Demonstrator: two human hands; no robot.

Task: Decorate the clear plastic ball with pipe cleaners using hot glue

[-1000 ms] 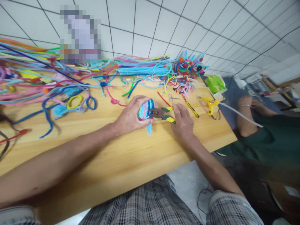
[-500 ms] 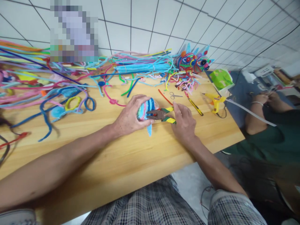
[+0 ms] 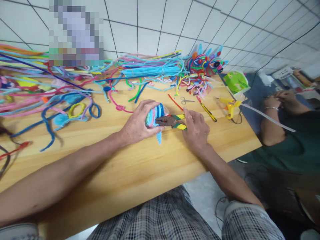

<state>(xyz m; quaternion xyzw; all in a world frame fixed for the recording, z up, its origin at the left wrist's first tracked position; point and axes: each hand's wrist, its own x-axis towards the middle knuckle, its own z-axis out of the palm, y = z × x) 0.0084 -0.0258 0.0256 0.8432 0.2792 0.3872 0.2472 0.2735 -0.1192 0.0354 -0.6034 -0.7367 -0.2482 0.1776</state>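
My left hand (image 3: 138, 121) is wrapped round a small ball-like piece made of blue and pink pipe cleaners (image 3: 154, 115), resting on the wooden table (image 3: 130, 166). A blue stem end sticks out below it. My right hand (image 3: 196, 128) grips the yellow-and-green handles of a pair of pliers (image 3: 172, 121), and the jaws touch the pipe cleaner piece. Both hands lie low on the table, close together.
Loose pipe cleaners (image 3: 62, 90) in many colours cover the back of the table. A colourful pipe-cleaner figure (image 3: 206, 63), small scissors (image 3: 186, 100), a yellow glue gun (image 3: 228, 106) and a green packet (image 3: 236, 82) lie to the right. Another person's arms (image 3: 275, 110) are beyond the table's right end.
My hands stay almost still on the piece and the pliers. The view has shifted slightly, and the other person's hands have moved.
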